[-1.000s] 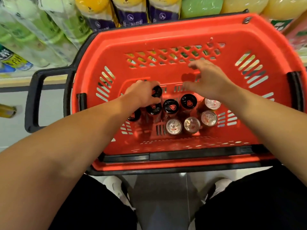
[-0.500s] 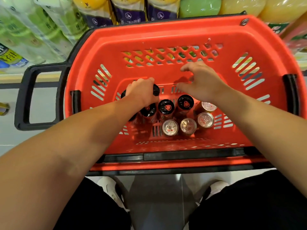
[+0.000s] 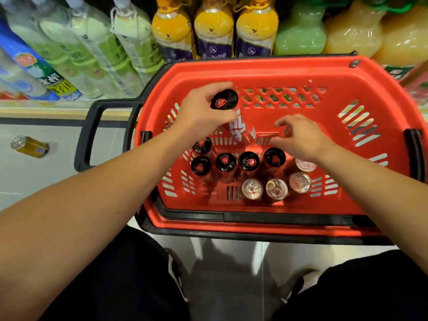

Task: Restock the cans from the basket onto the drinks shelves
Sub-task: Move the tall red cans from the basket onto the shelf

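Note:
A red shopping basket stands in front of me on the floor. My left hand grips a red can with a black top and holds it up above the basket's left half. Several more black-topped cans stand upright in a row on the basket floor, with three silver-topped cans in front of them. My right hand hovers over the right end of the row with loosely curled fingers and holds nothing that I can see.
Low shelves behind the basket hold yellow-capped juice bottles, pale green bottles and big yellow and green jugs. The basket's black handle sticks out to the left. A loose yellow can lies on the floor at left.
My left hand has lifted one black-topped can out of the row and up above the basket. My right hand has stayed over the right cans. The camera tilted up toward the shelves.

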`<action>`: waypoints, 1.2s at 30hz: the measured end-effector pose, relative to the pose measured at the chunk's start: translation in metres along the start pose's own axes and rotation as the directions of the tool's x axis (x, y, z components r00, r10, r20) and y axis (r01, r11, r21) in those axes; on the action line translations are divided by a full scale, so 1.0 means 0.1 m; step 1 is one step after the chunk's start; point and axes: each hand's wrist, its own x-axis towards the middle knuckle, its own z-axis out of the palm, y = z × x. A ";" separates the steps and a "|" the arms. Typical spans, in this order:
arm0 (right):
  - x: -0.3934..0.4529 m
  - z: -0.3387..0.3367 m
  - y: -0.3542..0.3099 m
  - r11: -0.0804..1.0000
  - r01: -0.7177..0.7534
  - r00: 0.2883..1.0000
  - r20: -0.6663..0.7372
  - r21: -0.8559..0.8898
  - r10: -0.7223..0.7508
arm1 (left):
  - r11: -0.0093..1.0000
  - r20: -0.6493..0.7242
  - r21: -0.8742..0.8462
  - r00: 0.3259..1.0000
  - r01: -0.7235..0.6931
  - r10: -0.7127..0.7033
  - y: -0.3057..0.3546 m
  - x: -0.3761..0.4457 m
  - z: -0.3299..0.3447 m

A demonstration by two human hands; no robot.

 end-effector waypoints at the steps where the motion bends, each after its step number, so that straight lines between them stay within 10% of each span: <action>1: -0.01 0.01 -0.01 1.000 0.011 1.000 0.005 -0.002 -0.011 | 0.998 -0.005 -0.055 1.000 -0.004 0.003 0.00 -0.02 -0.01; 22: 0.31 0.38 0.35 0.907 0.270 0.905 0.408 -0.323 -0.124 | 0.991 0.059 0.121 0.997 -0.063 0.056 -0.07 0.08 0.04; 36: 0.41 0.50 0.55 0.998 0.017 0.989 0.147 -0.068 -0.007 | 0.986 0.014 0.162 0.999 -0.033 0.031 -0.15 0.16 0.04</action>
